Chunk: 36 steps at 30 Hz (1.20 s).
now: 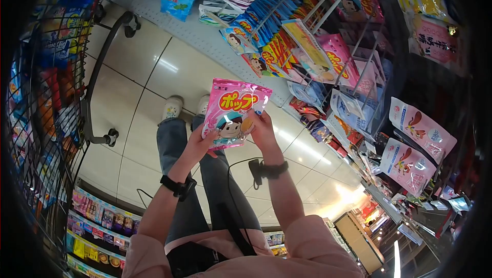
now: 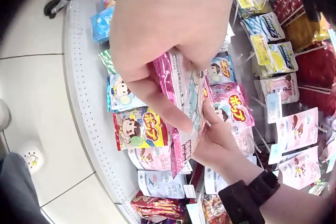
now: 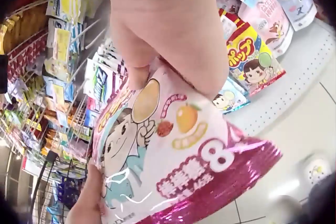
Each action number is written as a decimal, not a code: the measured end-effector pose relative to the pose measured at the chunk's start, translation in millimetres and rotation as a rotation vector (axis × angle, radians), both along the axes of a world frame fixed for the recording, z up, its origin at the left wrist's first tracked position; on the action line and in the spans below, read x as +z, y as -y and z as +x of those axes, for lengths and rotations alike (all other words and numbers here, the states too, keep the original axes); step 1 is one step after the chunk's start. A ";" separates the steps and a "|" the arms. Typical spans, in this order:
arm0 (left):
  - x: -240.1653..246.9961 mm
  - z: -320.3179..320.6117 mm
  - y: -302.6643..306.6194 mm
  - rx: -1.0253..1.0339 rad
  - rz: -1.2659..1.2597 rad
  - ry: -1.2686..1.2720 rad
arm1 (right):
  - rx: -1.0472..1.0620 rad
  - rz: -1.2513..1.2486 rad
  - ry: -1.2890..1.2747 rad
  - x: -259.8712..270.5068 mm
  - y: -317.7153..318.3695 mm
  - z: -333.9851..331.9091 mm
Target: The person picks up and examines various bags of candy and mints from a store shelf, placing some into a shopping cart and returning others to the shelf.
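Observation:
Both hands hold a pink candy bag (image 1: 237, 105) in front of the body, its printed face with a cartoon child turned up. The left hand (image 1: 197, 143) pinches its lower left edge, and the right hand (image 1: 263, 127) pinches the right edge with the thumb on the front. In the left wrist view the bag (image 2: 181, 113) is seen nearly edge-on between the left hand (image 2: 163, 40) and the right hand (image 2: 218, 145). The right wrist view shows the bag's front (image 3: 157, 145) close up, with the right hand (image 3: 168, 29) over its top edge and the left hand (image 3: 88, 200) at its side.
A shelf rack with hanging candy bags (image 1: 335, 60) stands at the upper right. On the left is a black wire cart (image 1: 48, 109) filled with packets. Low shelves with snacks (image 1: 97, 227) are at the lower left. The person's shoes (image 1: 173, 108) stand on the tiled floor.

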<state>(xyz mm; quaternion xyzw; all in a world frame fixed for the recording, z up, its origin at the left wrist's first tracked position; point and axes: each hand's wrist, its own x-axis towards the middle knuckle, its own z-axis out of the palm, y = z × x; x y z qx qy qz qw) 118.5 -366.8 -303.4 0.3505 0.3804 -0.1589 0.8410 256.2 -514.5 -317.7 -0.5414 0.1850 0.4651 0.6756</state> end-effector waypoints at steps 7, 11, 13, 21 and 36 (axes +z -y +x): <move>5.0 8.4 6.0 -0.066 0.215 0.090 | -0.225 -0.073 0.425 26.5 27.5 51.6; -5.4 -1.1 3.2 -0.085 0.163 0.065 | -0.246 -0.089 0.628 45.3 56.1 91.5; -7.8 -6.0 3.2 -0.098 0.168 0.059 | -0.263 -0.130 0.637 40.9 65.6 98.8; -7.7 -11.2 3.4 -0.125 0.208 0.035 | -0.319 -0.189 0.683 37.6 71.1 101.0; -12.3 -11.1 3.7 -0.111 0.207 0.019 | -0.374 -0.164 0.655 30.5 76.0 105.9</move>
